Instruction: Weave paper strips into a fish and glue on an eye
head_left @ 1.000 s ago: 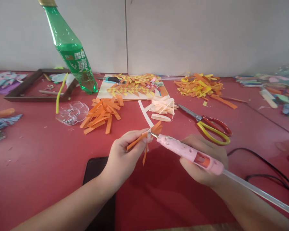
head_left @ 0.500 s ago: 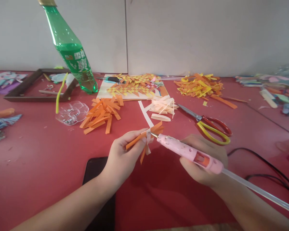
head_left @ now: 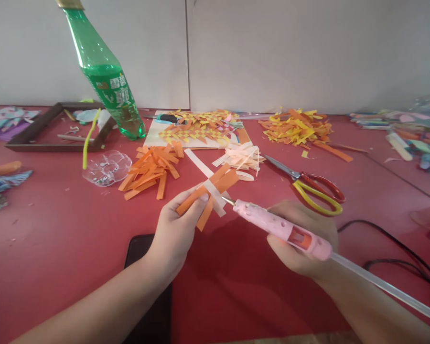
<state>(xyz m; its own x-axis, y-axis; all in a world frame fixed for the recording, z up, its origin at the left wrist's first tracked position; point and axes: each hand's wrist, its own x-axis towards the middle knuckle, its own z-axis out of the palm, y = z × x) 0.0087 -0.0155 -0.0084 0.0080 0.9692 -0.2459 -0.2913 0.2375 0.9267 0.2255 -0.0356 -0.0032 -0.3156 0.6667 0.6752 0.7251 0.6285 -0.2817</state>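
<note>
Left hand [head_left: 181, 217] pinching woven strips [head_left: 215, 188]; right hand [head_left: 303, 236] apparently closed round glue gun [head_left: 275, 224].

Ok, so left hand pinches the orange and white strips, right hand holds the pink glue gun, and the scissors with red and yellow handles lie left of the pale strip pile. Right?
One fix: the scissors lie to the right of the pale strip pile, per the head view. The rest stands.
</note>
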